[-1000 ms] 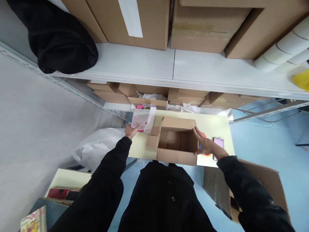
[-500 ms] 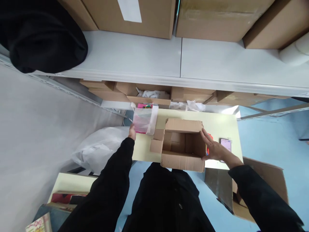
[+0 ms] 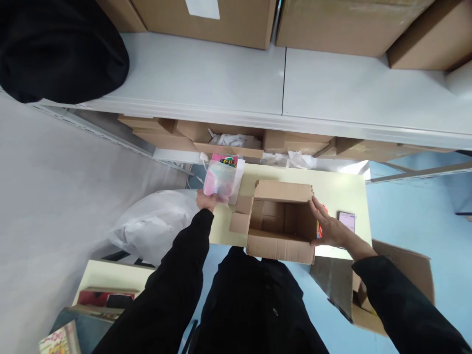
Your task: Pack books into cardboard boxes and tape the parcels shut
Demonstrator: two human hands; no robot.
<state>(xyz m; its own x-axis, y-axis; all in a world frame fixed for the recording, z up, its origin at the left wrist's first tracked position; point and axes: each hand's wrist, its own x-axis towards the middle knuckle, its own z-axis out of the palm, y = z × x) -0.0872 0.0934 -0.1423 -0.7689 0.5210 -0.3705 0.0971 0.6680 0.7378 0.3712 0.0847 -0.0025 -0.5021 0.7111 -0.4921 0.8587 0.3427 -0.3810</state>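
Note:
An open cardboard box [image 3: 280,222] stands on a small pale yellow table [image 3: 337,191], its flaps spread out. My right hand [image 3: 326,227] lies flat against the box's right wall, fingers stretched out. My left hand [image 3: 207,201] is closed on the lower edge of a clear plastic packet [image 3: 221,178] with pink contents, held just above the table's left end. Both arms wear black sleeves.
A phone [image 3: 347,221] and a red-orange object [image 3: 319,227] lie right of the box. A grey shelf [image 3: 280,93] with big cartons hangs overhead; lower cartons sit behind the table. A white plastic bag [image 3: 155,223] lies left, another open carton [image 3: 398,275] at right.
My left hand has closed on the packet and lifted it slightly off the pile. My right hand stays against the box. The camera has shifted a little.

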